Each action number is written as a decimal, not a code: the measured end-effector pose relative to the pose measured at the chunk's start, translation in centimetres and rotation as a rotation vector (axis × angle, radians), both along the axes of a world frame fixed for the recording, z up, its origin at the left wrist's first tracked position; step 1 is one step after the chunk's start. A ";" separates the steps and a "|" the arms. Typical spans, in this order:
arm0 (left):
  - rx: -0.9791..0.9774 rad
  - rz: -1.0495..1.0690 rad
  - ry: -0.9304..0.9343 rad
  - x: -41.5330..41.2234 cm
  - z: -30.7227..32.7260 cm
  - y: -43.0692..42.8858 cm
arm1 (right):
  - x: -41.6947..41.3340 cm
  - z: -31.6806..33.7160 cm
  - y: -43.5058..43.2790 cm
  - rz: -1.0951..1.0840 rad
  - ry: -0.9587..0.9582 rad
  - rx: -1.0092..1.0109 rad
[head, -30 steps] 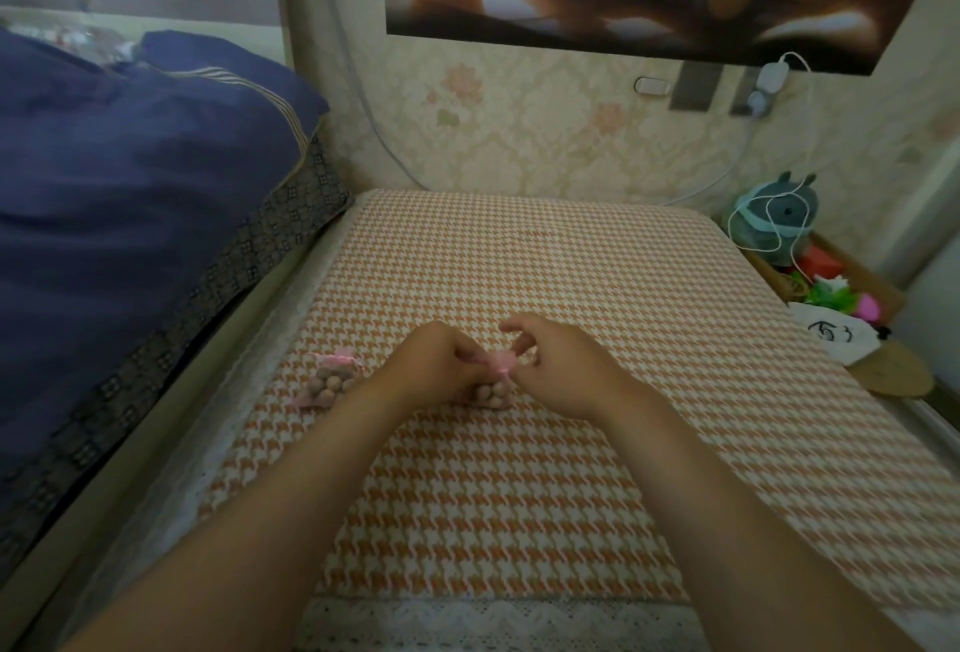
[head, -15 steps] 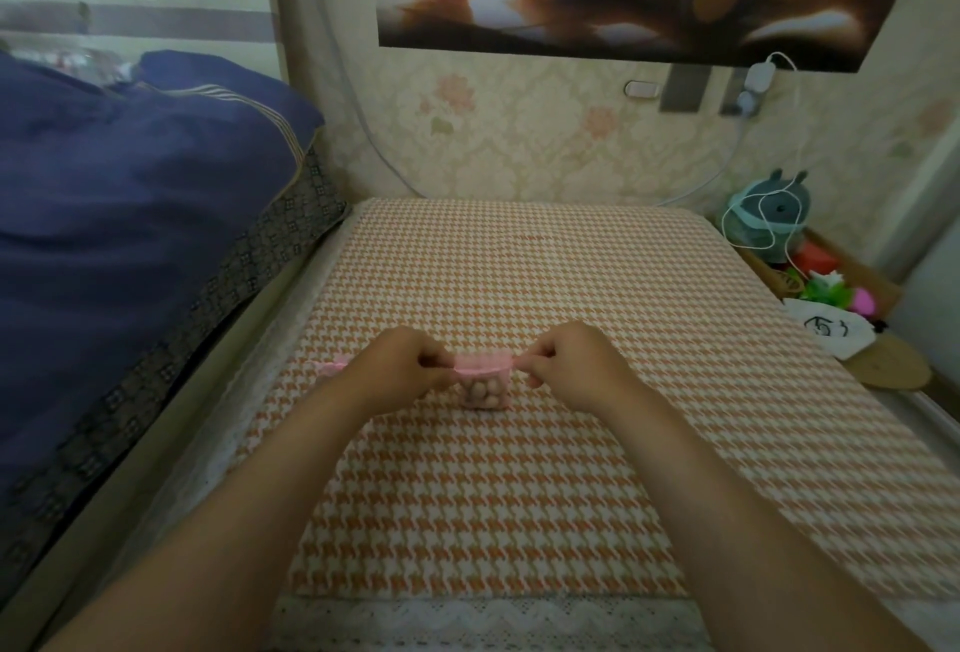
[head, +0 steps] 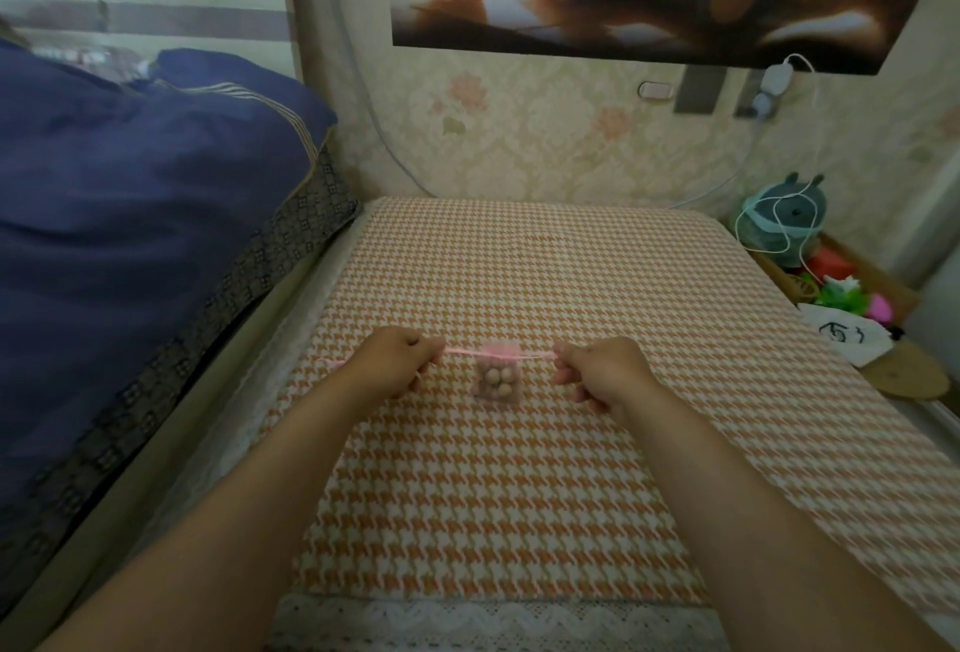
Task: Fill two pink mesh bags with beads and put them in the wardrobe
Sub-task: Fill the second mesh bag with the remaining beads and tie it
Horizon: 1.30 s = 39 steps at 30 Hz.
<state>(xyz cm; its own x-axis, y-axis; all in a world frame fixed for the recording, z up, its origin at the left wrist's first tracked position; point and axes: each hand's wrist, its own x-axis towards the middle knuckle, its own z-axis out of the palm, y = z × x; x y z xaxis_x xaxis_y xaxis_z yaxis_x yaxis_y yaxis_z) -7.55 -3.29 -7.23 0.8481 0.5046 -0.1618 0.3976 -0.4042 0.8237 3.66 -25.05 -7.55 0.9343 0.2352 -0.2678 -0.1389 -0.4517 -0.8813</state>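
Drawstring (head: 462, 352) now pulled taut, left hand (head: 397, 363) and right hand (head: 602, 371) each pinching an end; bead-filled pink mesh bag (head: 497, 375) cinched shut since a second ago.

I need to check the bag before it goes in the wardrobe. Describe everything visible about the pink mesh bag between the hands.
The pink mesh bag is a small, see-through pouch of sheer fabric, with several round tan beads showing through it. Its top is gathered into a pink ruffle, cinched by a thin pink drawstring stretched level to both sides. The left hand pinches one end and the right hand the other. The bag hangs upright from the string, over the houndstooth cloth; whether its bottom touches the cloth cannot be told.
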 end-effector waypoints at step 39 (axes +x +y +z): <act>-0.456 -0.250 -0.276 0.6 0.1 -3.1 | -1.0 1.5 -0.7 0.417 -0.045 -0.567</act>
